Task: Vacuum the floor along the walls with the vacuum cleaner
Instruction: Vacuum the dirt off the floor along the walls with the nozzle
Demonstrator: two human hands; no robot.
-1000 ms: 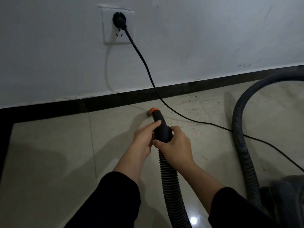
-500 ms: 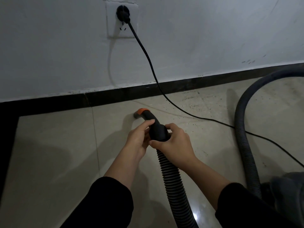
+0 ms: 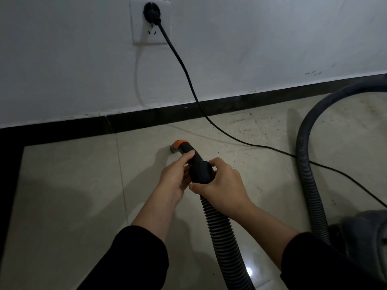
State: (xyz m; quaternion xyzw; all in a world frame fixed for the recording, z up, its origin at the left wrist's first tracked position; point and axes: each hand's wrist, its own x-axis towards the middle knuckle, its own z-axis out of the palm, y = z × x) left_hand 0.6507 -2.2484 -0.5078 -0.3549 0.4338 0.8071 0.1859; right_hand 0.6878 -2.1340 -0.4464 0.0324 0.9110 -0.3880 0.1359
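Nozzle, orange-tipped, clasped by left hand and right hand.
Tip is shifted toward 9 o'clock; grit at 2 o'clock is judged still uncollected.

Indoor room, looks domestic, with a plain finish. What shows it:
- White painted wall with a few scuffs.
- Flush socket low on the wall. A black plug sits in its upper outlet, and the cord runs down onto the floor.
- Black skirting along the wall foot.
- Floor is glossy beige tile with a thin grout line and a dark border strip at left.
- Bright glare spot reflected in the tile.
- Dark grit scattered near the skirting.
- Ribbed grey vacuum hose loops across the tiles.

Can't tell which room.
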